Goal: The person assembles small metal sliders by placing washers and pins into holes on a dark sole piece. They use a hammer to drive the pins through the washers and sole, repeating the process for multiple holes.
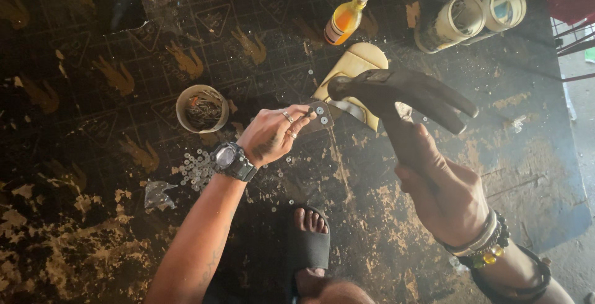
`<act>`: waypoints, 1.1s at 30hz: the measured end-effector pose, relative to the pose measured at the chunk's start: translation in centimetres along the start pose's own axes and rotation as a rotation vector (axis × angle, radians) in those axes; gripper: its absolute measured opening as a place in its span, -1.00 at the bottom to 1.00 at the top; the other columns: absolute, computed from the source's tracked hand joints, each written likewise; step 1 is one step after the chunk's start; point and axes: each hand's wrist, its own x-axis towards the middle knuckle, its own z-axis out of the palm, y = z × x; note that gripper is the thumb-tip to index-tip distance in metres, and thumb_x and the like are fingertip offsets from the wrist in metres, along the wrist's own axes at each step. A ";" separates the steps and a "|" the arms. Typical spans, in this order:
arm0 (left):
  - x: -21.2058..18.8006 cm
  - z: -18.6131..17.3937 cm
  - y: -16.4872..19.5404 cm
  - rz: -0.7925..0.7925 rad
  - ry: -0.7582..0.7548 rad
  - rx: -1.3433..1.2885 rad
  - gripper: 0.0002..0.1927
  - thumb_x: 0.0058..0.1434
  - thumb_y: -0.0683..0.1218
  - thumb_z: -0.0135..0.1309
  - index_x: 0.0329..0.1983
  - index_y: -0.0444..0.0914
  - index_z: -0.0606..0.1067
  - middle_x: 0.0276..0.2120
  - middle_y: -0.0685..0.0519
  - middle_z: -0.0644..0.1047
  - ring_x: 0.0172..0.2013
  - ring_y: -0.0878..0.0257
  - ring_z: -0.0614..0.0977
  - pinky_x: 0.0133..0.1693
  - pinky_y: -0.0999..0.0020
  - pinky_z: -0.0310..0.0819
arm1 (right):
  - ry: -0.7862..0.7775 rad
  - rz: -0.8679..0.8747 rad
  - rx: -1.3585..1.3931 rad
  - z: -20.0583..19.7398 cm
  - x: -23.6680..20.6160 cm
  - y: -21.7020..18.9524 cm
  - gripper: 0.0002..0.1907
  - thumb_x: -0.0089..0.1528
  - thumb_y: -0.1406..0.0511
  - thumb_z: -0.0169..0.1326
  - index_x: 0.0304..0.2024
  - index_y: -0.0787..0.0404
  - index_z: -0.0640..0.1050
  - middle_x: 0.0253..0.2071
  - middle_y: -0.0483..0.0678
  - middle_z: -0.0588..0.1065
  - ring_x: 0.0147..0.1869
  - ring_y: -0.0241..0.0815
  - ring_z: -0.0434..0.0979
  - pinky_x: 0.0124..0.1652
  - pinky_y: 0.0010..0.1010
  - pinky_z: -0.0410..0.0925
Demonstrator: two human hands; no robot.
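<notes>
Right hand clamps a hammer, head poised upper-centre; left-hand fingers pinch a small riveted strip just left of it, flat on the counter.

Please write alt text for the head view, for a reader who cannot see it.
Seen from above, the right hand raises a dark hammer over a small strip that the left hand pins on a worn dark table. Nearby are a cup of nails, loose washers and an orange bottle.
</notes>
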 end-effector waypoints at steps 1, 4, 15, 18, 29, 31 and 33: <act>-0.1 0.0 0.0 -0.025 -0.013 0.003 -0.85 0.37 -0.21 0.11 -0.02 -0.29 0.49 -0.19 0.01 0.64 -0.33 0.06 0.72 -0.36 0.28 0.62 | -0.001 -0.007 -0.006 0.1 -0.1 0.0 -0.24 0.21 0.43 0.18 0.44 0.30 0.24 -0.44 0.04 0.60 -0.41 -0.14 0.68 -0.43 -0.34 0.45; -0.2 0.1 -0.1 -0.058 -0.024 -0.019 -0.82 0.36 -0.21 0.12 0.00 -0.29 0.49 -0.23 0.00 0.64 -0.35 0.07 0.72 -0.37 0.29 0.62 | 0.021 -0.107 -0.051 0.4 -0.1 0.4 -0.24 0.19 0.42 0.21 0.42 0.28 0.26 -0.37 0.09 0.61 -0.44 -0.14 0.64 -0.48 -0.33 0.42; -0.5 0.0 -0.2 -0.004 -0.010 -0.049 -0.84 0.32 -0.24 0.13 -0.04 -0.27 0.51 -0.23 -0.03 0.64 -0.37 0.05 0.70 -0.36 0.26 0.61 | -0.126 -0.136 -0.076 2.3 0.7 0.4 -0.25 0.15 0.42 0.29 0.38 0.16 0.33 -0.28 0.09 0.63 -0.48 -0.14 0.62 -0.56 -0.35 0.42; -0.6 0.3 -0.6 0.045 0.032 -0.046 -0.86 0.33 -0.23 0.15 -0.08 -0.29 0.47 -0.20 -0.02 0.63 -0.33 0.06 0.70 -0.33 0.26 0.61 | -0.007 -0.232 0.006 1.6 0.4 0.2 -0.21 0.17 0.44 0.24 0.43 0.17 0.27 -0.06 0.20 0.61 -0.29 -0.06 0.68 -0.40 -0.34 0.49; -0.8 0.2 -0.8 0.113 0.004 0.045 -0.77 0.16 -0.34 0.11 -0.13 -0.27 0.49 -0.09 0.03 0.60 -0.33 0.10 0.69 -0.32 0.28 0.62 | -0.047 -0.191 0.034 1.5 0.8 -0.1 -0.19 0.15 0.45 0.24 0.43 0.18 0.26 -0.09 0.18 0.62 -0.33 -0.07 0.69 -0.42 -0.33 0.49; -0.7 0.1 -0.8 0.125 0.005 0.078 -0.77 0.16 -0.35 0.09 -0.13 -0.29 0.48 -0.10 0.04 0.59 -0.30 0.11 0.69 -0.32 0.28 0.61 | -0.052 -0.183 0.023 1.6 0.7 0.2 -0.19 0.14 0.44 0.25 0.42 0.17 0.27 -0.10 0.18 0.62 -0.35 -0.08 0.69 -0.44 -0.33 0.48; -0.7 0.2 -0.7 0.113 0.006 0.081 -0.78 0.18 -0.35 0.10 -0.13 -0.30 0.48 -0.11 0.05 0.59 -0.30 0.10 0.69 -0.32 0.29 0.61 | -0.056 -0.183 0.025 1.7 0.3 0.6 -0.19 0.15 0.43 0.25 0.43 0.17 0.26 -0.11 0.17 0.62 -0.35 -0.09 0.69 -0.45 -0.33 0.48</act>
